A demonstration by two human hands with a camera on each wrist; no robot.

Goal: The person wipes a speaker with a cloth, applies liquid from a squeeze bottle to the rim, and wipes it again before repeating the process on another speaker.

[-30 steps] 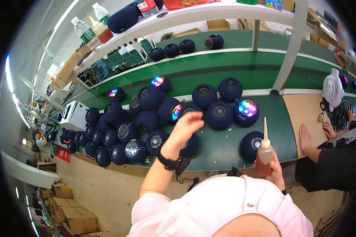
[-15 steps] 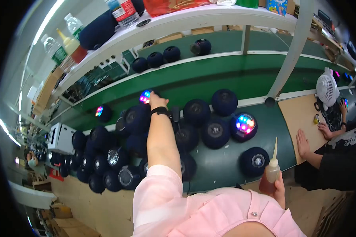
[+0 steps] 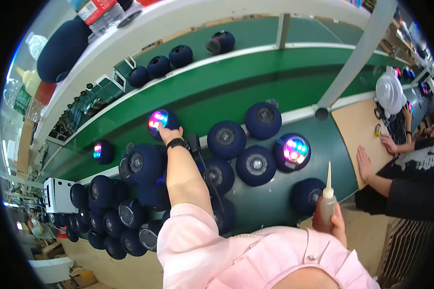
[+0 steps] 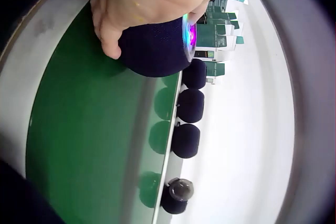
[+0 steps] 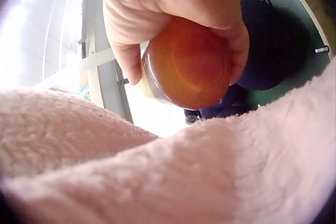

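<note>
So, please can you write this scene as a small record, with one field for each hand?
left hand: grips a dark blue round device with lit top
right hand: holds a squeeze bottle, long nozzle up
bottle content: reddish liquid
other lit devices nearby: one left of the gripped device, one on the green bench
fan: white, near the brown board

No wording, brand, number or sign is legible in these views. The red-and-white label (image 3: 94,9) on the shelf bottle (image 3: 107,22) (upper left, head view) bears print too blurred to read.
</note>
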